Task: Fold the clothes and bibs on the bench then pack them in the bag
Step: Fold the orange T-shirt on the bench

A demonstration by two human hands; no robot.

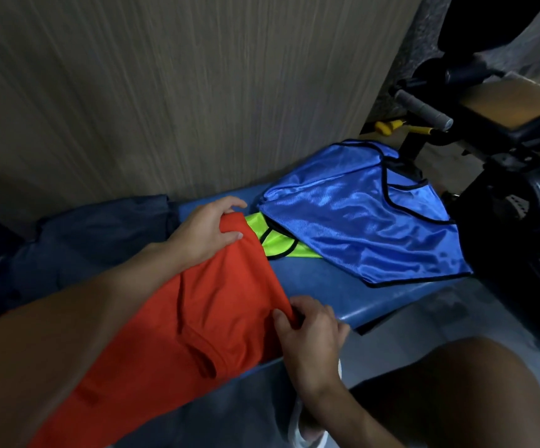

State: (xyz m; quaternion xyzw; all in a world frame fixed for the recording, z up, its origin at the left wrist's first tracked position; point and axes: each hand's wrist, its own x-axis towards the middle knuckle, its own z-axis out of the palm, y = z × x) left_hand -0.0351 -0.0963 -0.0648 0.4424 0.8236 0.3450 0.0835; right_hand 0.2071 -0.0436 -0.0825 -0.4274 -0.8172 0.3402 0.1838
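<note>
An orange-red shirt lies across the blue padded bench, hanging off its near edge. My left hand grips the shirt's far corner, thumb on top. My right hand pinches the shirt's near right corner at the bench's front edge. A shiny blue bib with black trim lies spread on the bench's right end. A neon yellow-green bib peeks out from under the blue bib and the shirt. Dark blue fabric, possibly the bag or more clothing, lies at the left.
A wood-grain wall rises right behind the bench. Black exercise equipment with a grey handle grip and yellow parts stands at the right. My knee is at bottom right, over a grey floor.
</note>
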